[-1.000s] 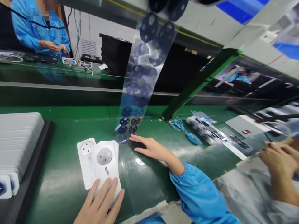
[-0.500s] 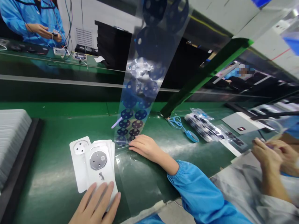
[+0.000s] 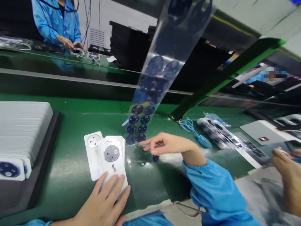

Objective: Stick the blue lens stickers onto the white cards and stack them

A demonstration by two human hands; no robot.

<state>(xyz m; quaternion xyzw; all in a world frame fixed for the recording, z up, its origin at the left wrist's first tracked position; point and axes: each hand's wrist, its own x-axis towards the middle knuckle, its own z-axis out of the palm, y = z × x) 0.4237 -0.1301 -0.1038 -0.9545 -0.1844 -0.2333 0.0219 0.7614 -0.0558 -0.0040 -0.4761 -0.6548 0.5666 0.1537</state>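
**Item:** two overlapped white moulded plastic cards (image 3: 113,166), laid flat on a smooth green belt (image 3: 70,191), just left of a clear film strip (image 3: 150,103) set with dark blue round stickers. An eight-sided silver disc (image 3: 111,153) is seated in the upper card.

**Hands:** the left hand (image 3: 103,196) is spread, its fingers pressed on the cards' lower end. The right hand (image 3: 170,143) is held open above the belt, just right of the strip's lower end, with nothing seen pinched. A small dark round piece (image 3: 155,158) is seen just below it; contact cannot be told.

**Surroundings:** left of the strip, stacked white cards (image 3: 23,125) are set on a black tray (image 3: 48,150). Right of it, a coiled blue wrist strap (image 3: 194,133) and bagged sticker sheets (image 3: 218,133) are placed. A co-worker's hand (image 3: 290,179) is seen at the right edge.
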